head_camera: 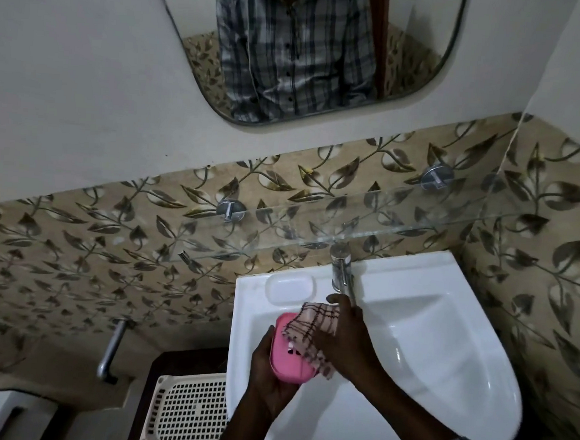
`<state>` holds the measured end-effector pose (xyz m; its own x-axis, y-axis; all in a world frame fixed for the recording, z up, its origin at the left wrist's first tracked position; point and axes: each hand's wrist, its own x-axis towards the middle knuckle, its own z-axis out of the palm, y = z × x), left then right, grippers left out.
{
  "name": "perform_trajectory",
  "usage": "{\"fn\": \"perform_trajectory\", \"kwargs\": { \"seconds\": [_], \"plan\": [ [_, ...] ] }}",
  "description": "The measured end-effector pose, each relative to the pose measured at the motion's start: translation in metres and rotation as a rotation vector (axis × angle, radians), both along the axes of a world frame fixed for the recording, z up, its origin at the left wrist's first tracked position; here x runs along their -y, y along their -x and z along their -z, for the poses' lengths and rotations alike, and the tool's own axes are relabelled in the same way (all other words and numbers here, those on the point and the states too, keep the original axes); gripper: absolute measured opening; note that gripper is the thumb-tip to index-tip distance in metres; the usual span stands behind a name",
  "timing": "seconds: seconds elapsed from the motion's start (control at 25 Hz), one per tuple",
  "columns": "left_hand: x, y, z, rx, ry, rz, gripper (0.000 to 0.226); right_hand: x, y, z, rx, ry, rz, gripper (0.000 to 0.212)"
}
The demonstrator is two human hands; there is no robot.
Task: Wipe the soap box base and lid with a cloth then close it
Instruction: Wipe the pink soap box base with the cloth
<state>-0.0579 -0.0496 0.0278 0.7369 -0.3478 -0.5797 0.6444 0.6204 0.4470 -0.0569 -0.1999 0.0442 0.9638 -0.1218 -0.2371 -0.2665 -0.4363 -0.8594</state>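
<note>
A pink soap box part (290, 360) with dark slots in it rests in my left hand (270, 378), held from below over the left rim of the white sink (444, 351). My right hand (343, 340) grips a pink checked cloth (312, 328) and presses it onto the top of the pink part. A white oval soap box piece (290, 289) lies on the sink's back left corner. The cloth hides the far end of the pink part.
A chrome tap (341, 270) stands at the sink's back, just beyond my right hand. A glass shelf (367, 221) runs along the tiled wall above. A white perforated basket (187, 412) sits left of the sink, below a metal pipe (111, 351). A mirror (304, 49) hangs higher up.
</note>
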Motion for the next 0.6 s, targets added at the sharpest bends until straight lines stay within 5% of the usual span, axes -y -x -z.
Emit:
{"fn": "perform_trajectory", "kwargs": {
  "seconds": [0.08, 0.16, 0.24, 0.36, 0.48, 0.6],
  "plan": [
    [-0.007, -0.003, -0.003, 0.000, 0.055, 0.013, 0.064, 0.001, 0.008, 0.002, 0.192, 0.421, -0.163, 0.048],
    [-0.012, -0.008, -0.006, -0.033, 0.150, 0.022, 0.067, 0.004, 0.006, 0.003, 0.482, 0.501, -0.256, 0.042],
    [-0.016, -0.016, -0.009, -0.063, 0.213, 0.011, 0.057, 0.018, 0.000, 0.009, 0.672, 0.422, -0.478, 0.053],
    [-0.019, -0.024, -0.006, -0.132, 0.247, 0.019, 0.053, 0.037, -0.008, 0.015, 0.560, 0.383, -0.809, 0.099],
    [-0.012, -0.030, -0.009, -0.186, 0.165, 0.050, 0.055, 0.034, -0.017, 0.032, 0.723, 0.382, -0.684, 0.072],
    [-0.018, -0.042, -0.014, -0.200, -0.017, 0.125, 0.058, 0.036, -0.036, 0.026, 0.442, -0.115, -0.430, 0.049]
  ]
}}
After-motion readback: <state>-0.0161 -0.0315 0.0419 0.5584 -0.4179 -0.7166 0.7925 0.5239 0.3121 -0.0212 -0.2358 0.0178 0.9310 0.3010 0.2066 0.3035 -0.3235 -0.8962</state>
